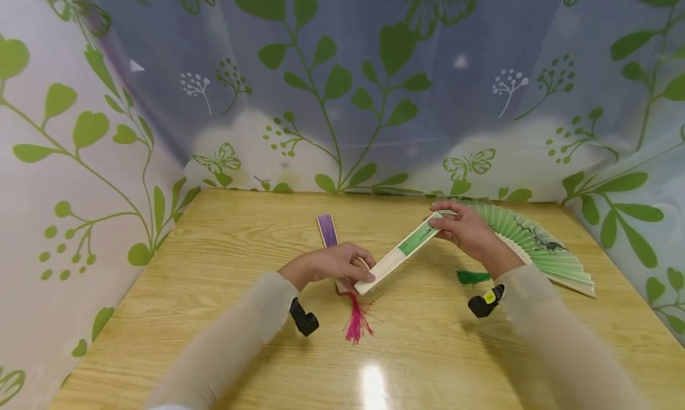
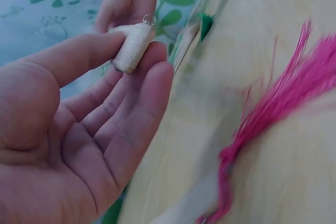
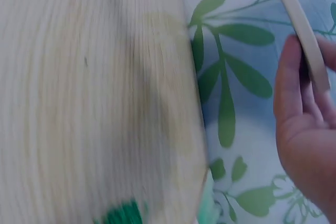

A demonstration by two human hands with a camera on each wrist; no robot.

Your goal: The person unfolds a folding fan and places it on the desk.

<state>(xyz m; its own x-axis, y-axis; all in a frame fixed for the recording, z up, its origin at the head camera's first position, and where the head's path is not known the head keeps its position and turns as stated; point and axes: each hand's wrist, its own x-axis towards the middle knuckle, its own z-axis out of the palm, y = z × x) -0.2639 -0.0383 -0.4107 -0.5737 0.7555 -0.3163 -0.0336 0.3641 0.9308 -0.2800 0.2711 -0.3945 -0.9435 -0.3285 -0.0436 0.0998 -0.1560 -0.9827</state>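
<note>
A folded hand fan (image 1: 419, 237), green cloth at one end and pale slats at the other, is held slanting above the table between both hands. My left hand (image 1: 336, 264) pinches its narrow pale end (image 2: 134, 50), where a small metal ring shows in the left wrist view. At the upper green end, my right hand (image 1: 464, 232) grips the fan between thumb and fingers. Beneath the left hand lies a folded purple fan (image 1: 327, 230) with a pink tassel (image 1: 357, 324), partly hidden. Spread out at the right is a green fan (image 1: 551, 246), partly covered by the right hand.
The wooden table (image 1: 241, 338) ends at the back against a leaf-printed cloth (image 1: 342, 101). A green tassel (image 1: 473, 277) lies beside the spread fan, below the right hand. Each wrist carries a small black camera.
</note>
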